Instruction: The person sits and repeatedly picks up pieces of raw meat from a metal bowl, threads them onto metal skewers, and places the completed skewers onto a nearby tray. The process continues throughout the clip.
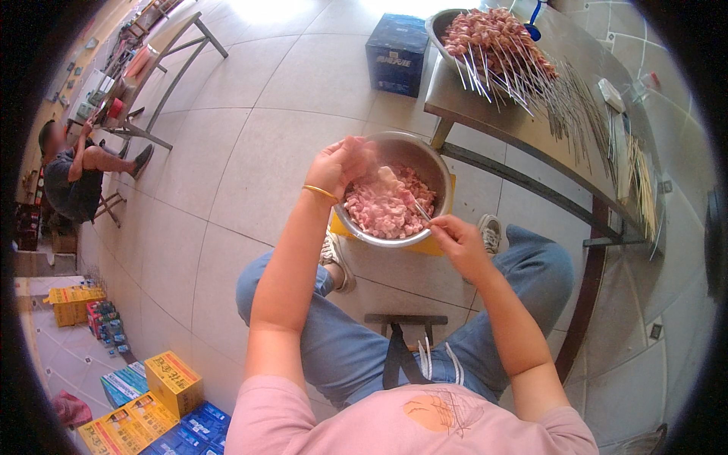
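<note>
A metal bowl of cut raw meat pieces stands before me on a yellow box. My right hand, at the bowl's right rim, is closed on a thin metal skewer, whose far end carries some meat over the bowl. Above the bowl's upper left part is my left hand, blurred, with its fingers bent; whether it holds a piece cannot be told. Loaded meat skewers lie heaped in a second metal bowl on the table at the upper right.
Bare metal skewers and bamboo sticks lie on the metal-topped table to the right. A blue box stands beyond the bowl. A person sits at another table, far left. Stacked boxes are at lower left.
</note>
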The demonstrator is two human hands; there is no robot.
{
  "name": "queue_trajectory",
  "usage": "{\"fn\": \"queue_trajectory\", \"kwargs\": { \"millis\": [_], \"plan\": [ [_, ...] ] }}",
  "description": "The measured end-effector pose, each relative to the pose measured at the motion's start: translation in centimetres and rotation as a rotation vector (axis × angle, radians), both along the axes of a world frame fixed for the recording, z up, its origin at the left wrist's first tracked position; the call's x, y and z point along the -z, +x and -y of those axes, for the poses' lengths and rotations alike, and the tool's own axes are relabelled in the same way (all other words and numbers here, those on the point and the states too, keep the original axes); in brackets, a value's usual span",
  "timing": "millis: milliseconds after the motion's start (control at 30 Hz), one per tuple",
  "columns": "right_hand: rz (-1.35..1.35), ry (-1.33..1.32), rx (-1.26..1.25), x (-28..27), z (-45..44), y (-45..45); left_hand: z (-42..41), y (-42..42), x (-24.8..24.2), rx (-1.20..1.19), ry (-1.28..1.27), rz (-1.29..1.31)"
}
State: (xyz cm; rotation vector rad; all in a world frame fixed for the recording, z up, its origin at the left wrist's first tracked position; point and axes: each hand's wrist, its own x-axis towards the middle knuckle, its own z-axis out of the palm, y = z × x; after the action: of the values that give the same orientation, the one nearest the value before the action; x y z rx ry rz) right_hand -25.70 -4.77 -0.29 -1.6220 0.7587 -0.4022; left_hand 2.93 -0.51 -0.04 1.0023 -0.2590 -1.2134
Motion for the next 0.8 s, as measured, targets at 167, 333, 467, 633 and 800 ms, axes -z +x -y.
{"fn": "queue_trajectory", "kwargs": {
  "millis": [167,333,467,633,800],
  "plan": [
    [0.0,0.026,-0.017,-0.4,0.1,-0.2,-0.3,0.7,-0.2,0.073,-0.022,0.019],
    [0.034,-0.077,-0.038,0.1,-0.1,-0.1,-0.5,1.0,-0.8,0.152,0.014,0.067],
    [0.004,-0.061,0.014,0.4,-0.3,-0.2,-0.5,0.2,-0.7,0.213,0.042,0.076],
    [0.049,-0.1,0.061,0.8,-0.6,0.4,0.1,-2.3,0.0,0.26,0.123,0.102],
    [0.064,-0.133,0.109,0.7,-0.8,0.7,0.4,-3.3,-0.5,0.262,0.046,-0.013]
  ]
}}
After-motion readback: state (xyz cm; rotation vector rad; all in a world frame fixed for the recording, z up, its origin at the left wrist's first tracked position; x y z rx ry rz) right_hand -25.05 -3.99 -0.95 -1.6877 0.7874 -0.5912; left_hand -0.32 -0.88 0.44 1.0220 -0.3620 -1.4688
